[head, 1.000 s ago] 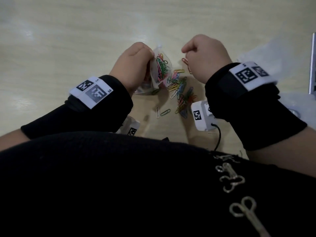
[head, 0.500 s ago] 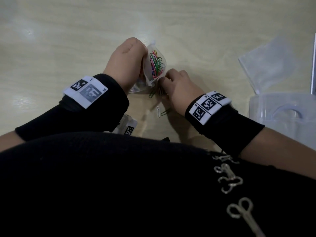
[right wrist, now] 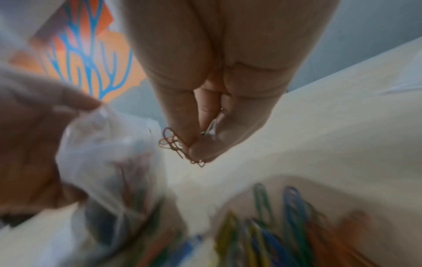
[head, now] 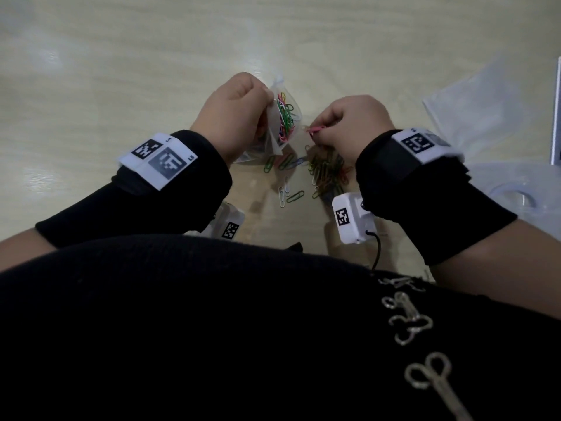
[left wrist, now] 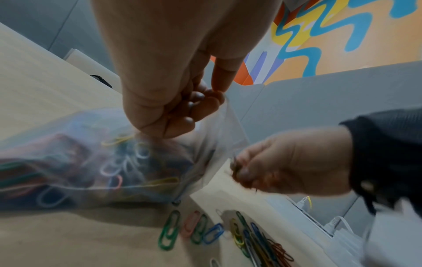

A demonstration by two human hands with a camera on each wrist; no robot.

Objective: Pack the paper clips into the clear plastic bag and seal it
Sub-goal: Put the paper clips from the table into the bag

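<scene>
My left hand (head: 233, 113) grips the rim of a clear plastic bag (head: 280, 123) and holds it up off the table, mouth toward the right. Several coloured paper clips (left wrist: 128, 168) lie inside the bag. My right hand (head: 349, 123) pinches a small bunch of reddish paper clips (right wrist: 178, 146) just right of the bag's mouth. A loose pile of coloured paper clips (head: 328, 174) lies on the table under my right hand, with a few strays (head: 288, 192) nearer me.
The pale wooden table (head: 136, 71) runs far and left. At the right lie a clear plastic sheet (head: 485, 98) and a clear plastic box (head: 516, 189). A grey partition (left wrist: 319, 101) and a colourful wall stand beyond the table.
My right hand was down on the pile beside the bag half a second ago; it has risen with a pinch of clips toward the bag's mouth. The left hand keeps holding the bag.
</scene>
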